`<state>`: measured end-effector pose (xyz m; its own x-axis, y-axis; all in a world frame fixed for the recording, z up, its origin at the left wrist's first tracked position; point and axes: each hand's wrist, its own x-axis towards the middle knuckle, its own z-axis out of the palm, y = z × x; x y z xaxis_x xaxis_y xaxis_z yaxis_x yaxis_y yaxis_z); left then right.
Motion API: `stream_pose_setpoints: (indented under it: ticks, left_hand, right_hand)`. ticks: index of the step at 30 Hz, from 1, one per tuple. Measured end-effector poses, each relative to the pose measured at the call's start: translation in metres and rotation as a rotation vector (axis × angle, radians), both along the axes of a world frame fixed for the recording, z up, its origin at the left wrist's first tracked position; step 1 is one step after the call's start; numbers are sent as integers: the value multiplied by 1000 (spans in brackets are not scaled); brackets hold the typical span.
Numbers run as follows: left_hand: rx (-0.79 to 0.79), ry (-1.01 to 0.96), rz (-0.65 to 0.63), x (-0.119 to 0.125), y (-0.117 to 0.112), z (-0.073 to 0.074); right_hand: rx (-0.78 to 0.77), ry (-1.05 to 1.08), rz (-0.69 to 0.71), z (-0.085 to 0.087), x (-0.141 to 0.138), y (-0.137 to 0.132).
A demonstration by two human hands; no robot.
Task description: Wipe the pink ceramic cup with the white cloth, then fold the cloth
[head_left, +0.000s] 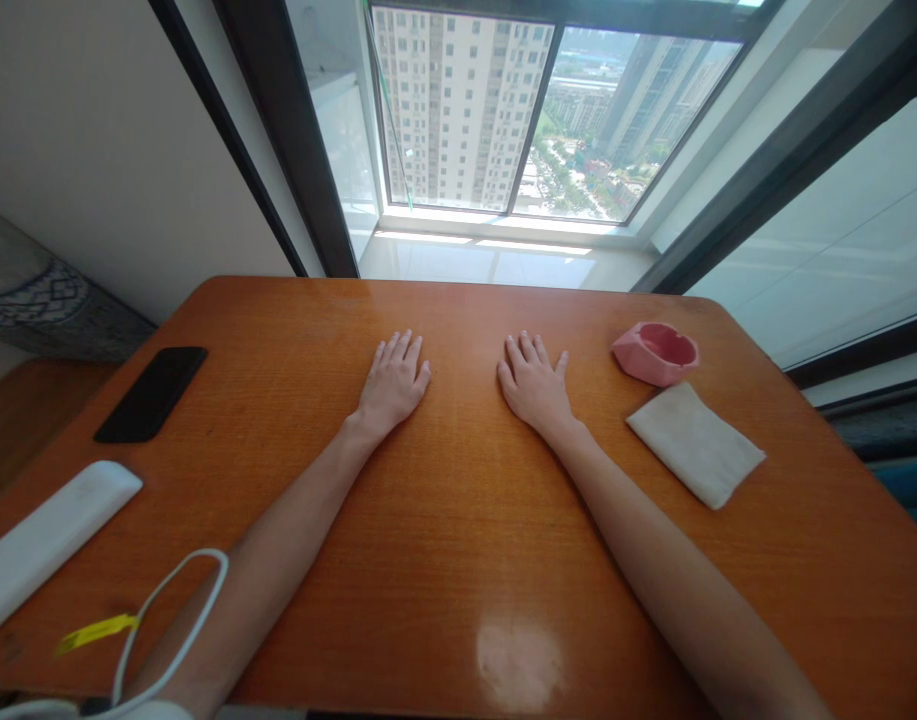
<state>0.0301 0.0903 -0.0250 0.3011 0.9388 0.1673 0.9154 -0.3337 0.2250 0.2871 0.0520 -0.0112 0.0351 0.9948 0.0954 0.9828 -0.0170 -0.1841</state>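
Note:
Both arms reach forward over a brown wooden table (443, 480). My left hand (394, 380) lies palm down on the wood, fingers stretched out and holding nothing. Flat on the table to its right rests my right hand (534, 382), its fingers spread and likewise without any object. Nearest to the right hand are a pink faceted bowl (638, 362) and, just in front of it, a folded pale cloth (694, 445). Far to the left of my left hand lies a black phone-like slab (152, 395).
A long white case (53, 540) lies at the table's left edge. A white cable (218, 590) with a yellow tag (98, 632) loops over my left forearm. Beyond the far edge stands a window (465, 110) with dark frames. Patterned fabric (45, 290) shows at left.

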Motion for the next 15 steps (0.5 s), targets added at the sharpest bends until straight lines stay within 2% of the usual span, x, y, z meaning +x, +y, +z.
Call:
stream_pose_setpoints:
  ticks: [5,8,11,13,15]
  left_hand:
    - [-8,-2,-1,0,0,0]
    - [-4,-10,-5,0,1,0]
    - [-3,-18,-11,-1,1,0]
    - [2,-19,-13,-1,1,-1]
    - [8,-17,-13,-1,1,-1]
  right_hand:
    - [14,24,7,-3,-1,-1]
    - [55,83,23,4,5,1]
    - [251,147,4,25,29,6]
    - [470,124,-84,43,55,9]
    - [600,90,-232,58,88,10]
